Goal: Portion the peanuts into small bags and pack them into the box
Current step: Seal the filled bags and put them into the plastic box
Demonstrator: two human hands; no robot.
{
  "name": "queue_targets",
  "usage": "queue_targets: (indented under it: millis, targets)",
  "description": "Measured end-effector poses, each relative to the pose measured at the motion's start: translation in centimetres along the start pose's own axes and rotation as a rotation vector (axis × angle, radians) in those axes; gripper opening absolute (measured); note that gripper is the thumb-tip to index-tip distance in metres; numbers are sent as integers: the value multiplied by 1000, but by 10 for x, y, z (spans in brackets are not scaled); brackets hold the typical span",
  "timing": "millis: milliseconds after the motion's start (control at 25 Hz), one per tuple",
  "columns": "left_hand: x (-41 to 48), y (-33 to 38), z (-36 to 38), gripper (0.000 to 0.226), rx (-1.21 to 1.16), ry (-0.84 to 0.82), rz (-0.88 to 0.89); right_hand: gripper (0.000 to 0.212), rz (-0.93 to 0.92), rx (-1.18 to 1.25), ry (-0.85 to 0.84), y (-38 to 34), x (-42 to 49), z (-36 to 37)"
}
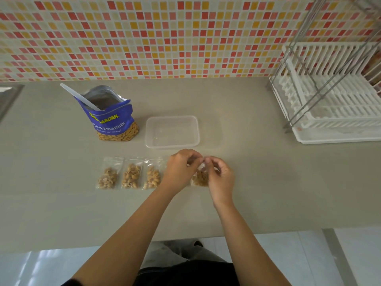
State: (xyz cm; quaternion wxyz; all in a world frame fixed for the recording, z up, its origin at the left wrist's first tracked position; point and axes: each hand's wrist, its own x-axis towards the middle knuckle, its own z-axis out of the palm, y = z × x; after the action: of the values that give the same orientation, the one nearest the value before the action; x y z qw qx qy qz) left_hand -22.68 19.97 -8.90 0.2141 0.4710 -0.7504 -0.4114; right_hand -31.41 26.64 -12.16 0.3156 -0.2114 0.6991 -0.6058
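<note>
The head camera looked down on a person's left hand (pixel 181 164) and right hand (pixel 221 178) meeting over the near middle of a grey desk (pixel 268 172). Each grip was pinched narrow on the top edge of a small clear bag (pixel 200 178) of peanuts; whether the bag's bottom rested on the desk could not be told. A row of three filled bags (pixel 132 175) lay just to its left. Just beyond the hands sat a clear plastic box (pixel 172 117) with no bags inside. Further left stood an open blue peanut pouch (pixel 111 120) with a white spoon (pixel 80 97) in it. A white dish rack (pixel 329 100) stood far right. The bag seemed to be mid-sealing. If the strip closed unevenly, peanuts could spill on the way to the box, and the thin film might slip from the pinch.
</note>
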Motion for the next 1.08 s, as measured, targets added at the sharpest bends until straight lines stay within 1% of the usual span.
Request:
queue_targets:
  millis: [120,240,320,520,680,800,840,880,960,1000,1040,1080]
  targets:
    - [-3,4,6,9,72,59,-6,7,-55,-102,27,0,-2,3]
    - [-3,5,6,8,89,97,-5,20,-67,-123,61,-2,-4,4]
    - [-3,3,3,8,91,99,7,24,-59,-111,74,-4,-3,3]
    - [-3,-2,-5,10,140,77,50,24,-37,-118,95,-5,0,-4]
    - [-2,-8,-6,13,138,63,24,20,-28,-94,105,0,3,-8]
    - [-4,-12,-3,18,-4,116,-102,15,-20,-35,65,2,8,-10]
    - [-6,-14,-1,18,-70,115,-144,13,8,3,40,3,11,-10]
    - [-9,-17,2,18,-155,81,-189,12,51,52,19,3,15,-10]
    - [-15,-24,9,29,-375,-47,-288,11,146,155,-12,6,22,-9]
    - [-18,-27,13,34,-446,-71,-318,11,171,174,-26,7,26,-8]
    - [-20,-31,16,35,-473,-53,-333,9,169,130,-27,10,29,-7]
    - [-20,-32,20,35,-456,-8,-337,7,131,32,-14,13,33,-6]
